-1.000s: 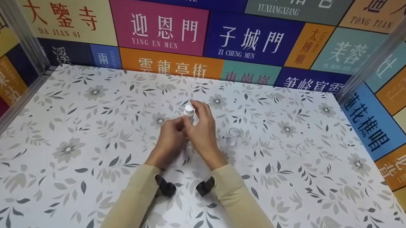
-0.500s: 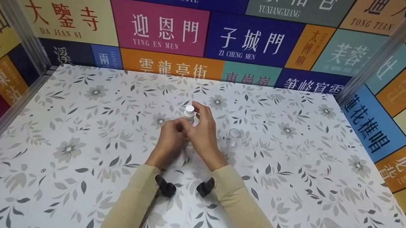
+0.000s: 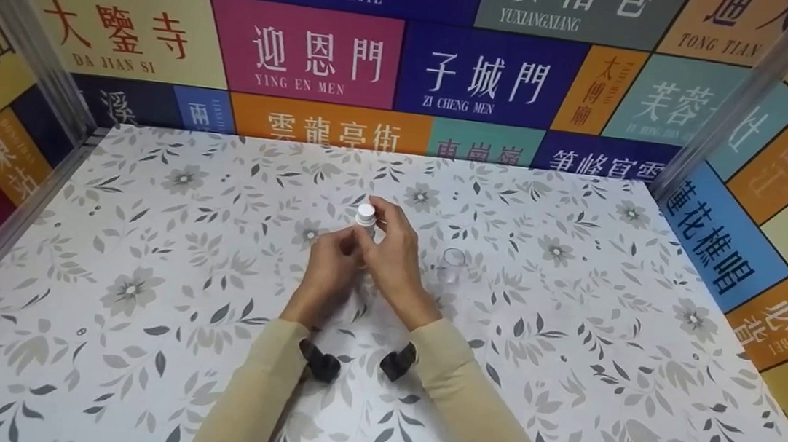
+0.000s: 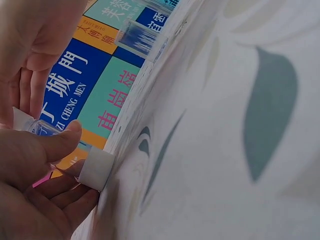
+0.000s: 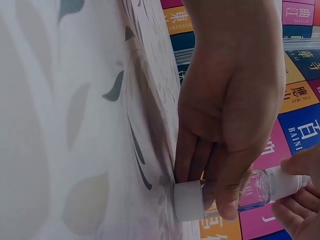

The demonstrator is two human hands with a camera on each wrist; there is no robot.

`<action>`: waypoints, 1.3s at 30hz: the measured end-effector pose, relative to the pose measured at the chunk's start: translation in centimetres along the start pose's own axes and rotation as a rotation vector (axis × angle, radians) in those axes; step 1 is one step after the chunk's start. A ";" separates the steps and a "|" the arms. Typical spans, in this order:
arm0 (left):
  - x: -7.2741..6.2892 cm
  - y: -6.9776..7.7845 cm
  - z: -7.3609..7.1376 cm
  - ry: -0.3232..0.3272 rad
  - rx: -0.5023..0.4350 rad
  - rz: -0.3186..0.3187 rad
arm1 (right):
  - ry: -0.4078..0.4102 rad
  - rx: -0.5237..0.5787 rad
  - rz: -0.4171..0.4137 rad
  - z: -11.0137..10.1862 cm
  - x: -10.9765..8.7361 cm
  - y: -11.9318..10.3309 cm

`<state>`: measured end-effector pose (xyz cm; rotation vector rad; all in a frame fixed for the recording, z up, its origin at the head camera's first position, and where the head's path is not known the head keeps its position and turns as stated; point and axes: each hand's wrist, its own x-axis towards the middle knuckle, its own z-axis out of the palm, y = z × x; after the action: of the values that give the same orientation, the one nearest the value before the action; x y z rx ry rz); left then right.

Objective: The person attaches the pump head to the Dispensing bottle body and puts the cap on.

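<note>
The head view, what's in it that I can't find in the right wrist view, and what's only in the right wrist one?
Only the head view: the small clear cup-shaped piece on the table, both tan sleeves and the two black wrist cameras.

Only the right wrist view: the white lower end of the clear bottle, down near the tabletop.

Both: the bottle's white top, the left hand, the right hand, the leaf-patterned tabletop and the colourful sign-covered wall.
</note>
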<state>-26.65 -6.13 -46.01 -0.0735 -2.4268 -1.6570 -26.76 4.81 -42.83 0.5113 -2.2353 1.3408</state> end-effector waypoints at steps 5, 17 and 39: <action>-0.1 0.0 -0.1 -0.010 -0.014 0.000 | 0.018 0.001 0.004 0.1 0.1 0.0; -0.1 0.1 0.0 -0.024 -0.037 -0.038 | 0.014 0.028 -0.061 0.0 0.2 0.0; -0.2 -0.1 0.0 -0.008 -0.052 -0.004 | 0.036 0.015 -0.097 0.1 0.1 0.6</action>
<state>-26.51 -6.13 -46.13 -0.0832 -2.3918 -1.7253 -27.17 4.93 -43.22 0.5882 -2.1454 1.3080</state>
